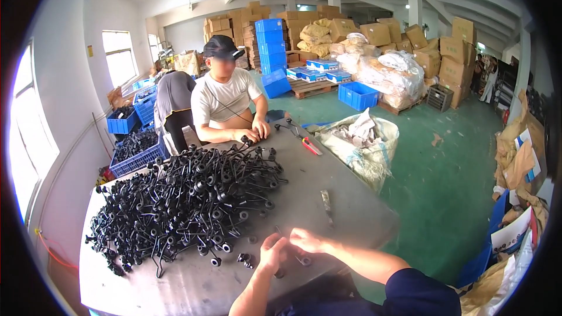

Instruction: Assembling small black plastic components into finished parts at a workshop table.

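At the table's near edge my left hand (273, 251) is closed, its fingers curled inward. Close beside it, my right hand (308, 240) has its fingers pinched together. Whatever lies between them is too small and hidden to make out. Just below my right hand shows a dark ring-shaped end (304, 261); I cannot tell whether it is held or lying on the table. A few small black parts (246, 260) sit left of my left hand. Beyond them spreads a large heap of black metal link rods (193, 199) with round, ring-like ends.
The grey metal table (351, 216) bears a narrow knife-like tool (326, 203) and a red cutter (311, 146). Across it a person (228, 93) handles rods. A white woven sack (366, 140) stands by the right edge. Blue crates (140, 155) line the left.
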### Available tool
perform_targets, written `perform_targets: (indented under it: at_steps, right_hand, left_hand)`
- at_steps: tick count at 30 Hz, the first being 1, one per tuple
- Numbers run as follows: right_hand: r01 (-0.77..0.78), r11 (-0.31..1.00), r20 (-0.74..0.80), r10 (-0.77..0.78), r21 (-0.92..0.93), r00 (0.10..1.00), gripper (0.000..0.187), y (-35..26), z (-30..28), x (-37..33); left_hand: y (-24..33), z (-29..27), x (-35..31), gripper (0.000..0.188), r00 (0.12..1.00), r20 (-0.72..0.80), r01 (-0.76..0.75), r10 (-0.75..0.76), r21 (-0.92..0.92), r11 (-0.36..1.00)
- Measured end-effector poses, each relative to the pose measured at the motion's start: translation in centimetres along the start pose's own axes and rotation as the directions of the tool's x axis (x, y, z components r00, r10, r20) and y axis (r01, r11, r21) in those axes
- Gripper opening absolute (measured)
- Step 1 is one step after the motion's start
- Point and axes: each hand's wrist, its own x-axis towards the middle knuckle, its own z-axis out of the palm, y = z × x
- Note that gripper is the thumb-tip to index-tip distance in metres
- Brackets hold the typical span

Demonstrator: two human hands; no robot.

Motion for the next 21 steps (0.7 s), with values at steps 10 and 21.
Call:
perform_targets:
  at_steps: [10,21]
  right_hand:
    - [-0.041,0.999,0.038,0.040,0.016,0.998,0.040,1.3,-0.5,0.1]
    - [0.017,0.999,0.029,-0.016,-0.039,0.999,0.033,2.2,-0.8,0.5]
  left_hand:
    - [0.3,0.3,0.2,0.052,1.000,-0.001,-0.025,0.025,0.070,0.997]
    - [0.8,1.0,0.1,0.046,0.999,-0.033,-0.025,0.030,0.149,0.989]
